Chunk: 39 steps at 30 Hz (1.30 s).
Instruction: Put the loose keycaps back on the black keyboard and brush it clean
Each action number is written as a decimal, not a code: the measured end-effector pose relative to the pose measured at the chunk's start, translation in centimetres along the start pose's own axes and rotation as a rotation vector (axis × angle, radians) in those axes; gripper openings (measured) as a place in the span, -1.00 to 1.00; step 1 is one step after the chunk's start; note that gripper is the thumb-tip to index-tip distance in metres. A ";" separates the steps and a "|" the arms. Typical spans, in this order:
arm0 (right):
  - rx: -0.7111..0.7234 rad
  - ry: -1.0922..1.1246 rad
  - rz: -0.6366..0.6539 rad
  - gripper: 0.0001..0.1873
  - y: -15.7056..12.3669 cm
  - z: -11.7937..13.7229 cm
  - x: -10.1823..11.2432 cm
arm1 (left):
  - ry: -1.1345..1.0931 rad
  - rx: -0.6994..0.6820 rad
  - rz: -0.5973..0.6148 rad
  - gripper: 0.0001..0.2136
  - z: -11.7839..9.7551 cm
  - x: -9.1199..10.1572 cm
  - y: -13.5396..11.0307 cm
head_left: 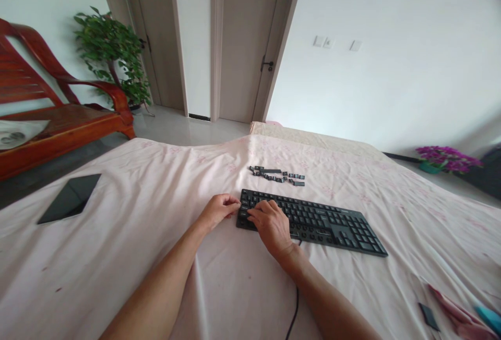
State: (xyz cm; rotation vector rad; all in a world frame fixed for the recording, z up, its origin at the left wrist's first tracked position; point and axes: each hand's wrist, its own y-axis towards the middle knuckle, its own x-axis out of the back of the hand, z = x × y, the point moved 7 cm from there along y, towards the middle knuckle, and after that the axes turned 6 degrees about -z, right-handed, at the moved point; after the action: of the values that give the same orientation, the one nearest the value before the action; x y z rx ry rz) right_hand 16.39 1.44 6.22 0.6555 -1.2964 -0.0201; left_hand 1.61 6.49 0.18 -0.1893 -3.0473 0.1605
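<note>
Keyboard, left hand bunched at its corner, grip unclear, right hand fingers loose upon it

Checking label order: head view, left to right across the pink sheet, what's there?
In order: black tablet → left hand → keyboard → small black piece. Omitted: right hand and loose keycaps, both within the keyboard's span.

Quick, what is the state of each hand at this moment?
Left hand: fingers curled at the left end of the keyboard; a grip cannot be told.
Right hand: palm down on the keyboard, fingertips hidden; cannot be told.
</note>
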 end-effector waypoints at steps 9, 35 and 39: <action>0.053 -0.042 0.029 -0.86 -0.1 0.7 -0.3 | 0.127 -0.096 -0.002 -0.75 0.2 -0.1 0.3; 0.034 0.024 0.058 -0.84 -0.1 0.1 -0.9 | 0.197 -0.084 -0.029 -0.80 0.3 -0.3 0.4; 0.011 0.042 0.043 -0.85 -0.2 0.1 -0.8 | 0.192 -0.088 -0.024 -0.79 0.3 -0.3 0.6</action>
State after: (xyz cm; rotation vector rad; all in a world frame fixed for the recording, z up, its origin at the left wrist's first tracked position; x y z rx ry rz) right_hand 16.12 1.49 5.43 0.6341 -1.2707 0.0351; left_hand 1.98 6.97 -0.21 -0.1637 -2.8655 0.0058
